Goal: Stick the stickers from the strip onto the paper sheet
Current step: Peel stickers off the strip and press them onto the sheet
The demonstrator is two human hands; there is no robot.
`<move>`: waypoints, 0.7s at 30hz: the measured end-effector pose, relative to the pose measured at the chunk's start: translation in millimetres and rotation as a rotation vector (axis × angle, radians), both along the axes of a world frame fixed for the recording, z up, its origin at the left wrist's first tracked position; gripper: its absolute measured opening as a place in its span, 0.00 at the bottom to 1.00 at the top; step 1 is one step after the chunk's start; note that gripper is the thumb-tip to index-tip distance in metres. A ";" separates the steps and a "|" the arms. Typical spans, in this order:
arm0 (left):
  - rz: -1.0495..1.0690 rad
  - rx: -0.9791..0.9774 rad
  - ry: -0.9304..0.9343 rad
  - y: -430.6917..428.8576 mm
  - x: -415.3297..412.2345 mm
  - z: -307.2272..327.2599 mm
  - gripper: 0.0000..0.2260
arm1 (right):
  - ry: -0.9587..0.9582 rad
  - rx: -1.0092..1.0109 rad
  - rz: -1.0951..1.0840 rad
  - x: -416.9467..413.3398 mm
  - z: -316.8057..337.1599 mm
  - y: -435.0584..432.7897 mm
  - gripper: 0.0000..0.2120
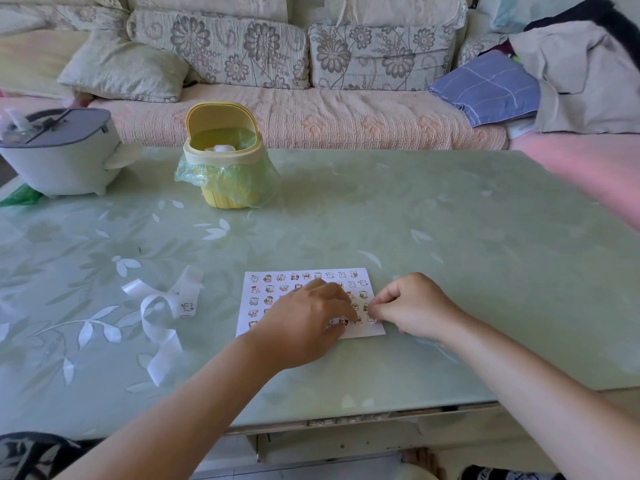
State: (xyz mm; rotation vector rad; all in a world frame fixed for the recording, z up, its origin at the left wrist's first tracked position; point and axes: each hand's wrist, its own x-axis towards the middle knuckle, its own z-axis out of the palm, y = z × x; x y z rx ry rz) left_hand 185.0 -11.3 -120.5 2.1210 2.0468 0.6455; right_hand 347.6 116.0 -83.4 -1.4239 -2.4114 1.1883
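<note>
Right hand (pixel 414 306) is pinching a small sticker (pixel 371 318) at the lower right corner of the paper sheet (pixel 367 330), while the left hand (pixel 304 320) is lying relaxed across it. The curled strip (pixel 189 289) is lying on the table (pixel 450 254), left of the sheet.

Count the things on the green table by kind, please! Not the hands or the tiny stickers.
Paper sheet: 1
Curly sticker strip: 1
Yellow bin: 1
Grey-and-white pot: 1
Green plastic scrap: 1
Total: 5

Green table (pixel 415 209) with sheet (pixel 277 289), strip (pixel 162 306), bin (pixel 225 168), appliance (pixel 59 157)
</note>
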 end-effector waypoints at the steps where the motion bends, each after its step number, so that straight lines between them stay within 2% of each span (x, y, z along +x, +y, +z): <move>1: 0.002 0.003 0.005 -0.3 0.4 0.1 0.11 | -0.008 0.005 0.001 -0.3 0.0 -0.4 0.04; 5: 0.001 0.023 0.042 -1.7 2.9 -0.9 0.12 | -0.063 0.049 -0.012 -2.4 -0.6 -2.3 0.04; 12: -0.044 0.080 0.157 -4.0 6.5 -7.2 0.21 | -0.246 0.200 0.008 -10.3 4.7 -9.8 0.05; 16: -0.031 0.077 0.170 -3.7 8.4 -6.7 0.21 | -0.328 0.353 0.039 -13.5 8.5 -10.8 0.04; 21: -0.008 0.086 0.172 -4.3 11.9 -8.3 0.21 | -0.328 0.556 0.048 -8.6 4.7 -12.3 0.05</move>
